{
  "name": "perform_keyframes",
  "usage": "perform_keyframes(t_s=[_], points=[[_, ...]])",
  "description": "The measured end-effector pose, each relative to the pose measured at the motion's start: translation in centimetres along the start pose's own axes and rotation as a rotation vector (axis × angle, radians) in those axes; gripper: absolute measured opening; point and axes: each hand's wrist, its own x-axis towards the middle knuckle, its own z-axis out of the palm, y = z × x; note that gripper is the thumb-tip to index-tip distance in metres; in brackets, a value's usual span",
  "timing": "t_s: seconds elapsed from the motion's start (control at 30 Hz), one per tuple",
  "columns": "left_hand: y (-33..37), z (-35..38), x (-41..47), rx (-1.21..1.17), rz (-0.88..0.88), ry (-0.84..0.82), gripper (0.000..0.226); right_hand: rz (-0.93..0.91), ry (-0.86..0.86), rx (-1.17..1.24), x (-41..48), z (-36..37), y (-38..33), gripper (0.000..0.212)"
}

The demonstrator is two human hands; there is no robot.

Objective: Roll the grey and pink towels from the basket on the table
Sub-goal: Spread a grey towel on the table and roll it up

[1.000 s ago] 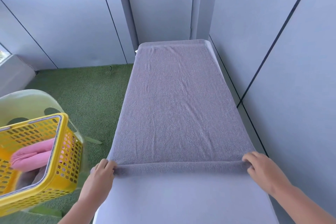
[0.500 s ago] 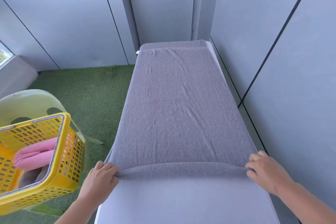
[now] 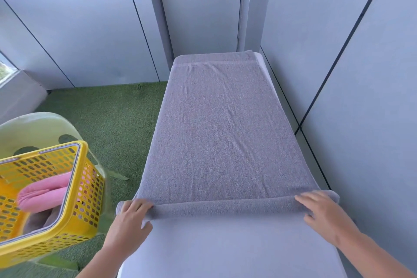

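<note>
Looking down from the head camera, the only view there is, the grey towel (image 3: 223,137) lies spread flat along the white table (image 3: 237,248), its far hem at the table's far end and its near end turned over into a thin roll (image 3: 225,206) that runs across the table. The left hand (image 3: 129,221) lies flat, fingers spread, on the roll's left end, and the right hand (image 3: 322,212) presses its right end the same way; neither hand closes round the cloth. The towel looks soft, limp terry, light and not slippery, so it should bend wherever it is unsupported. The middle of the roll may sag or lag between the hands, and the ends, which poke slightly past the flat part, may telescope. Pressing at both ends with even force seems the sound hold. The pink towel (image 3: 45,196) waits folded in the yellow basket (image 3: 85,189), which sits on a pale green chair (image 3: 33,128) left of the table, above green turf (image 3: 117,124). No brand, label or writing can be read anywhere.
</note>
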Motion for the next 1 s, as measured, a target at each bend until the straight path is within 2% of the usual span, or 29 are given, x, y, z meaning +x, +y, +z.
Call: perform_keyframes(t_s=[0.1, 0.17, 0.23, 0.33, 0.43, 0.5, 0.53, 0.63, 0.8, 0.87, 0.93, 1.0], points=[[-0.3, 0.2, 0.3, 0.081, 0.013, -0.002, 0.041, -0.064, 0.018, -0.069, 0.6, -0.4, -0.4, 0.038], [-0.4, 0.2, 0.4, 0.123, 0.021, 0.011, 0.037, -0.045, -0.012, -0.122, 0.9, -1.1, -0.6, 0.006], [-0.4, -0.1, 0.3, 0.158, 0.034, 0.033, 0.030, 0.006, -0.123, -0.158, 1.3, -1.5, -0.4, 0.019], [-0.2, -0.3, -0.1, 0.153, 0.049, 0.054, 0.026, 0.040, -0.247, -0.122, 1.0, -2.5, -0.5, 0.023], [0.2, -0.4, -0.2, 0.100, -0.015, 0.037, 0.030, 0.091, -0.234, -0.065, 0.7, -2.5, -0.5, 0.023], [0.4, -0.4, 0.0, 0.049, -0.091, 0.058, 0.018, 0.140, -0.159, -0.034, 0.5, -2.5, -0.6, 0.017], [0.6, -0.5, 0.2, 0.019, -0.121, 0.063, 0.020, 0.153, -0.109, -0.021, 0.4, -2.3, -0.7, 0.019], [0.8, -0.2, 0.4, -0.011, -0.113, 0.008, 0.046, 0.111, 0.025, -0.011, 0.5, -1.7, -0.7, 0.033], [0.2, 0.1, 0.4, 0.067, -0.056, -0.094, 0.055, -0.013, -0.024, -0.183, 0.5, -1.7, -0.8, 0.055], [-0.1, 0.3, 0.6, 0.087, -0.037, -0.058, 0.049, -0.009, -0.068, -0.175, 0.8, -1.7, -0.8, 0.050], [-0.2, 0.3, 0.8, 0.122, 0.001, 0.001, 0.029, -0.035, -0.067, -0.193, 1.1, -2.1, -0.8, 0.035], [-0.1, 0.0, 0.8, 0.143, 0.036, 0.011, 0.024, -0.051, -0.090, -0.223, 1.2, -2.7, -1.1, 0.016]])
